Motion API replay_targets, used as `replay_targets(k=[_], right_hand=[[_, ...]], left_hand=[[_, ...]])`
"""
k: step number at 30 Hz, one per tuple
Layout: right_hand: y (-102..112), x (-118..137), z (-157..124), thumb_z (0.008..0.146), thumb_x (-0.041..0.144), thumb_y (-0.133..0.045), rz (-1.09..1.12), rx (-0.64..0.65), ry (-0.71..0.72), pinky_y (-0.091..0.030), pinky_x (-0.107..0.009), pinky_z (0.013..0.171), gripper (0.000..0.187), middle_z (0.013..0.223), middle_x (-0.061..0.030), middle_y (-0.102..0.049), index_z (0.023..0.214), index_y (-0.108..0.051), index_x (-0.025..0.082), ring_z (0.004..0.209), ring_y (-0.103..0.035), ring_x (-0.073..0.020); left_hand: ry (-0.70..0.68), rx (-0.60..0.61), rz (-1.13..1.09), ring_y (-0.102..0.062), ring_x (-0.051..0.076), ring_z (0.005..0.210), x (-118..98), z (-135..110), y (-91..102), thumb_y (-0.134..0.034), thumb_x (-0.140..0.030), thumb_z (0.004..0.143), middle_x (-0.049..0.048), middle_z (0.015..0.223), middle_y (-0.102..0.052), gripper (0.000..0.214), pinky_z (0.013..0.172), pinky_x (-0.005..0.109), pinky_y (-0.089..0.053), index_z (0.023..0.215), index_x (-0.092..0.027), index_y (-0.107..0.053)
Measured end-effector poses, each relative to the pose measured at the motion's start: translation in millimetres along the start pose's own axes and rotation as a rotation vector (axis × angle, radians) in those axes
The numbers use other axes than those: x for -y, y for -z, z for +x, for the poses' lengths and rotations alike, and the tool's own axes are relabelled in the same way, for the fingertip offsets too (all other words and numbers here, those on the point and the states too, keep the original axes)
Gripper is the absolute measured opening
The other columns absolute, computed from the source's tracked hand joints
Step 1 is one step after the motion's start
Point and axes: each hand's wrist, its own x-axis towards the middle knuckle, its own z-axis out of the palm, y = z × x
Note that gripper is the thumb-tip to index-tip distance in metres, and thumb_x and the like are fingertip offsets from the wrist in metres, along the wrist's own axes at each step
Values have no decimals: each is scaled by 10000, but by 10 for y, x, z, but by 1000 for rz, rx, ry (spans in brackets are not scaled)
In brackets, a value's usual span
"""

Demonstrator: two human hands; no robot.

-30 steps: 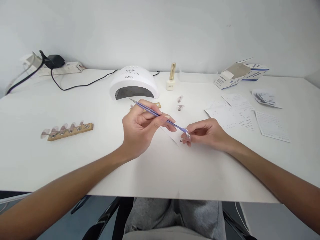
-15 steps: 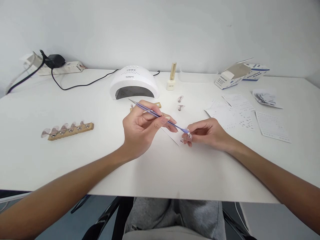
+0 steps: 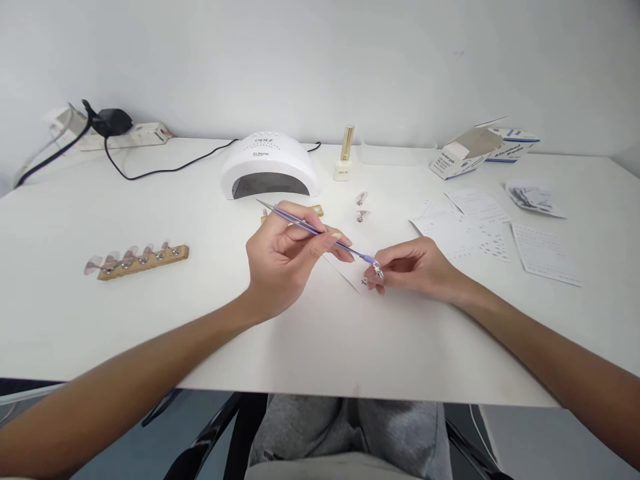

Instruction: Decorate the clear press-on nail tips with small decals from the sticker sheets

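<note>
My left hand is closed round a slim purple nail art tool, with a pointed metal end up to the left and a thicker purple tip down to the right. That tip meets, or nearly meets, a clear pinkish false nail with small silvery-white decorations. Pinched in the fingers of my right hand, the false nail faces the tool; its stand, if any, is hidden. Beneath my hands lies a white sticker sheet, partly covered. Two more false nails on small metal stands rest beyond my hands.
At the back stand a white nail lamp, a gold-capped polish bottle and an opened alcohol pad box. Several false nails sit on a wooden magnetic strip at left. Sticker sheets lie at right.
The false nail has turned slightly in my right fingers, so its decorations show more. The tool's purple tip has shifted slightly up and left against it. My left hand is nearly still.
</note>
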Motion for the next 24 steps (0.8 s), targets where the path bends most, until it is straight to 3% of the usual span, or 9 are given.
replay_targets(k=[9, 19, 24], right_hand=[[-11, 9, 16, 694, 243, -762, 10, -94, -3, -554, -298, 560, 91, 773, -58, -723, 725, -729, 165, 563, -623, -134], [-28, 14, 5, 706, 245, -734, -23, -62, -8, -566, -302, 599, 83, 715, -41, -709, 758, -747, 182, 607, -638, -149], [-37, 8, 14, 699, 227, -738, -16, -69, -10, -566, -288, 585, 70, 722, -42, -713, 753, -749, 184, 587, -628, -136]], left_hand=[[41, -91, -3, -713, 184, 671, -28, 20, -10, -624, -196, 830, -24, 676, -676, 121, 623, 344, -623, 861, -182, -508], [50, 35, -47, -719, 212, 690, -65, -43, -31, -618, -137, 823, -4, 677, -682, 119, 640, 363, -623, 861, -177, -513], [40, -12, -22, -714, 199, 678, -40, -38, -28, -624, -136, 818, -9, 691, -677, 124, 653, 367, -615, 867, -176, -519]])
